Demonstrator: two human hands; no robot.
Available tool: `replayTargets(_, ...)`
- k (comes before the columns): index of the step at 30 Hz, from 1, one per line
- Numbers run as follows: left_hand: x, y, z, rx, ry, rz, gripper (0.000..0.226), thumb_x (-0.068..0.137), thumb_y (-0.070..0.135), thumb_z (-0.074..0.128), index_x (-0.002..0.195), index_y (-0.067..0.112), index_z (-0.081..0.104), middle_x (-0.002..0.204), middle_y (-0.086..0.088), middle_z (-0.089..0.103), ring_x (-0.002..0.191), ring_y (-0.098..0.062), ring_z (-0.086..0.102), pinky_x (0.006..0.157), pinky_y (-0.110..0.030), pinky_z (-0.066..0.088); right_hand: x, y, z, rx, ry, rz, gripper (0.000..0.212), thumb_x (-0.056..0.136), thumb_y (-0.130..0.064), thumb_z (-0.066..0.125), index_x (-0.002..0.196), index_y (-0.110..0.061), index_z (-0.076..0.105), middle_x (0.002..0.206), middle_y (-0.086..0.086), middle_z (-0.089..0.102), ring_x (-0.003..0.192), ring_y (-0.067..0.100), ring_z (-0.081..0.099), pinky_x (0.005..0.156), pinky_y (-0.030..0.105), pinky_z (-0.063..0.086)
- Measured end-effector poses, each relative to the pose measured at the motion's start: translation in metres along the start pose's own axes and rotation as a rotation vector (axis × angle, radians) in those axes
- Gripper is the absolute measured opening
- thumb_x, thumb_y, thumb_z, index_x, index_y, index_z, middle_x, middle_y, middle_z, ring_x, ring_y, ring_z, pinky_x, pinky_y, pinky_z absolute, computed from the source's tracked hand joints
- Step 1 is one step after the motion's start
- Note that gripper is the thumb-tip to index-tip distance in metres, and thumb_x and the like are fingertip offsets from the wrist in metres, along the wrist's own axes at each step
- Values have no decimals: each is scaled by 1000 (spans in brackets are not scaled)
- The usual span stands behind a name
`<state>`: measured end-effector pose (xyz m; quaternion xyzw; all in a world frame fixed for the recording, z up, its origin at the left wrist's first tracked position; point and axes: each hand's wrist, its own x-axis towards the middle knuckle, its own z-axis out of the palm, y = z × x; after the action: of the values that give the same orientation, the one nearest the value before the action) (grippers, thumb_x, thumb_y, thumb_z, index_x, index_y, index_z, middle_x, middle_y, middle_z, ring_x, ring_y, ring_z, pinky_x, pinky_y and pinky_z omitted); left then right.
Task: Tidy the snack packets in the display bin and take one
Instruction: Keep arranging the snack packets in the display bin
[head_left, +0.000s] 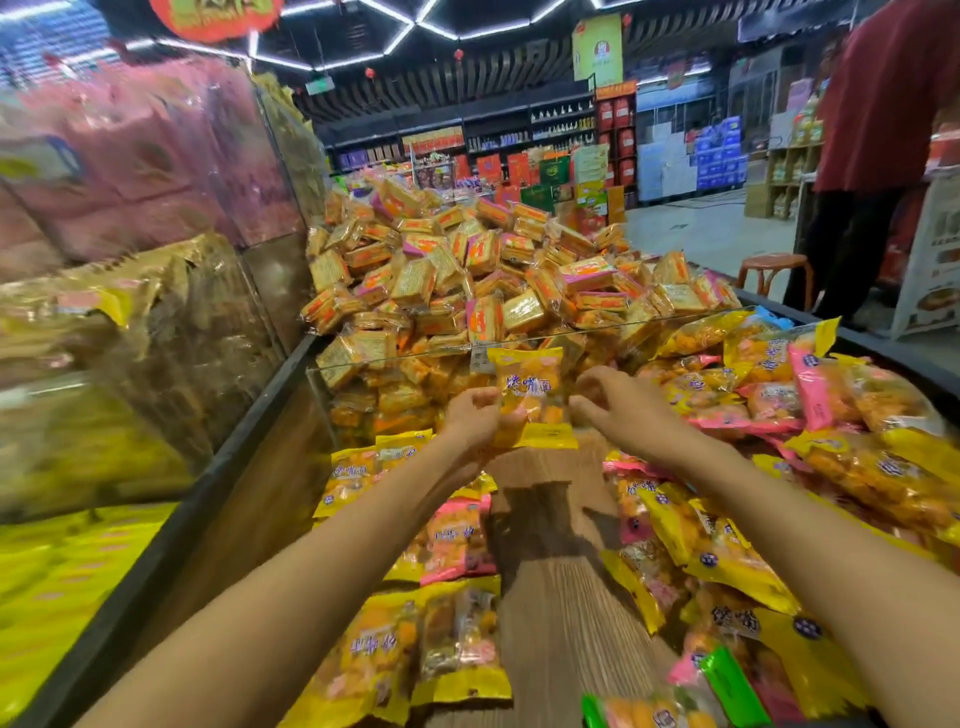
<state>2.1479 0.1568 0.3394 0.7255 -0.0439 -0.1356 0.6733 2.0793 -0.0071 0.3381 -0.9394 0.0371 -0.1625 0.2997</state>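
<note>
A yellow snack packet (531, 397) is held up above the display bin (550, 597), between the two hands. It is pinched at its lower left edge by the curled fingers and thumb of the left hand (475, 418). The right hand (618, 405) is seen just beside the packet's right edge, with its fingers loosely bent. It cannot be told whether the packet is touched by that hand. The packet is kept upright, with blue writing on its front and orange snacks seen through the clear part. Below it, a bare strip of the bin's wooden floor is seen. Yellow and pink packets (447, 540) are piled on the left of the strip, and more yellow and pink ones (727, 561) are heaped on the right. A green packet (732, 686) is seen near the bottom right. Behind a clear divider (519, 345), a big heap of square cracker packs (467, 275) is stacked. A round stool (774, 273) is placed on the shop floor far off, and a person in a red top (883, 104) is seen near it.
</note>
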Motion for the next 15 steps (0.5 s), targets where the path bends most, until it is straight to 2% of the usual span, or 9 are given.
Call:
replayTargets(2,-39,4,-14,-42,-7,29,46,81,-2,69,119,12,46,111,-14,62,87,-22,62,64,-31,54,-7,-19,9,307,-71,74,43,96,-44,48,121,-11,55,116,6,61,103,21,59,83,34,49)
replayTargets(4,-74,2,-22,-70,-35,49,46,81,-4,68,118,11,46,102,-7,63,77,-17,62,54,-25,53,-14,-38,15,729,-179,195,39,94,-47,47,107,-13,59,106,5,62,88,14,60,64,26,50)
replayTargets(6,-96,-5,-24,-10,-43,75,45,79,-5,70,113,14,47,94,0,59,81,-17,61,66,-33,55,-21,-48,18,999,-211,266,39,95,-41,49,105,-6,60,92,5,64,68,7,62,48,19,46)
replayTargets(7,-102,-8,-25,24,-45,82,47,77,-5,72,112,14,47,94,1,57,85,-18,60,76,-38,55,-23,-49,20,1037,-212,284,41,95,-39,50,108,-2,60,89,7,65,60,6,62,44,18,46)
replayTargets(8,-104,-10,-25,53,-46,82,49,75,-5,74,112,14,46,95,0,57,90,-21,61,83,-43,53,-24,-51,21,1040,-209,298,43,95,-37,51,112,1,61,92,10,66,60,8,62,44,19,48)
replayTargets(10,-103,-10,-25,102,-66,70,55,72,-2,78,115,11,45,104,-7,61,101,-28,62,91,-49,50,-24,-51,22,1008,-164,312,42,96,-34,52,115,2,61,102,16,66,75,19,63,52,26,52)
replayTargets(12,-98,-7,-25,188,-103,97,60,71,7,81,119,10,44,113,-11,61,107,-28,62,91,-49,52,-23,-51,20,986,-98,303,37,96,-31,53,112,2,62,99,15,67,83,25,62,66,34,52)
replayTargets(15,-91,-3,-33,255,-136,157,51,82,29,72,121,12,45,108,-3,62,94,-13,65,81,-33,57,-21,-49,16,977,-65,271,33,95,-27,55,110,1,64,101,17,69,93,31,65,87,47,51)
